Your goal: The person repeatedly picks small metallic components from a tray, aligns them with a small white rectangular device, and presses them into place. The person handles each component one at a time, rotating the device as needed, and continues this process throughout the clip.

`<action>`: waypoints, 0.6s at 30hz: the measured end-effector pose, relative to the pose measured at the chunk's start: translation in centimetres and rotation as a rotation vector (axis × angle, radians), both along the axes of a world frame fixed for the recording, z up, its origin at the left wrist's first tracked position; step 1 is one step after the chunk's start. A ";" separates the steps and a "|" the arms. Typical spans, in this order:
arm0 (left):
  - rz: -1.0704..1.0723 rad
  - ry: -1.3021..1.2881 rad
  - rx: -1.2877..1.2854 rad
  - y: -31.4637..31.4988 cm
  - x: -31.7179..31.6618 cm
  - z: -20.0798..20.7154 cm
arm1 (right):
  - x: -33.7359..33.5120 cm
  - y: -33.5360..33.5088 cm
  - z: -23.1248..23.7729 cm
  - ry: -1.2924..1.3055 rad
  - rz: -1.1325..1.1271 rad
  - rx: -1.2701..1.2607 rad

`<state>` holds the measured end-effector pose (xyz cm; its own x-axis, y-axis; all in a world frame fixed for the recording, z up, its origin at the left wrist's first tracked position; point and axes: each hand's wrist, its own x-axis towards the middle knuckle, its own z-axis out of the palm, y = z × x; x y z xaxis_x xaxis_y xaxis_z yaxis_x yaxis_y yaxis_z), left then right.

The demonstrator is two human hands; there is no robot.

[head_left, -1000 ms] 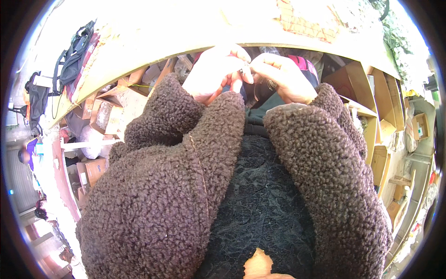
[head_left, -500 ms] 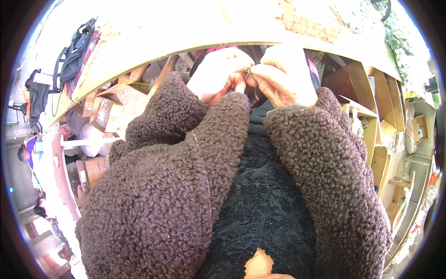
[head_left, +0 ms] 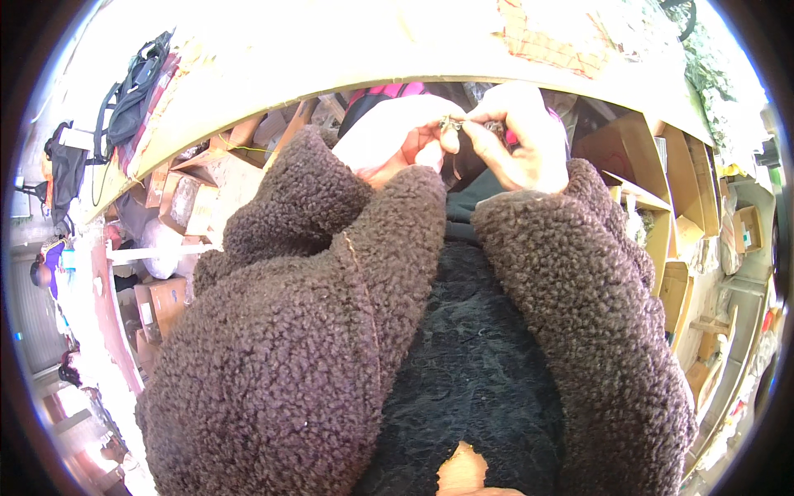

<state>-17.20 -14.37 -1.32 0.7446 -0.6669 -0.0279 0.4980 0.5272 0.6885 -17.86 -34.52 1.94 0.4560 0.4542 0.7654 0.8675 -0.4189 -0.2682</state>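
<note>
My left hand (head_left: 393,132) is at the near edge of the table, its thumb and fingertips pinched on a small, openwork, metallic-looking piece (head_left: 449,125). Facing it, my right hand (head_left: 525,140) is bent with thumb and forefinger pressed together at the right side of that piece. Whether the right fingertips grip the piece itself or something finer is too small to tell. Both hands are partly washed out by bright light. Brown fleecy sleeves (head_left: 273,364) cover my forearms, over dark clothing (head_left: 463,347) on my lap.
The pale table (head_left: 331,50) curves across ahead, glaring brightly. A black bag (head_left: 136,91) lies at its left, an orange-lined sheet (head_left: 550,41) at its right. Cardboard boxes (head_left: 633,157) stand below on the right, with other boxes on the left. People appear at the far left.
My right hand has opened out slightly, showing a gap between thumb and curled fingers. More of the small piece now shows at the left fingertips, and it sits slightly further right.
</note>
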 end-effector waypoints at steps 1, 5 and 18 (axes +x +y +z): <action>0.009 0.060 -0.017 -0.3 0.0 0.2 | -0.2 -0.1 -0.1 0.277 -0.055 0.045; 0.091 -0.134 0.040 -0.9 -0.5 1.0 | -0.4 -0.4 -0.2 0.908 0.115 0.353; 0.233 -0.266 0.463 -1.1 -1.1 2.1 | 0.0 -0.4 -0.3 0.431 0.086 0.149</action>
<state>-18.34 -15.43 0.75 0.8917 -0.4472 -0.0694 0.1831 0.2162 0.9590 -17.85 -34.89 1.68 0.7126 0.4033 0.5740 0.6933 -0.2801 -0.6640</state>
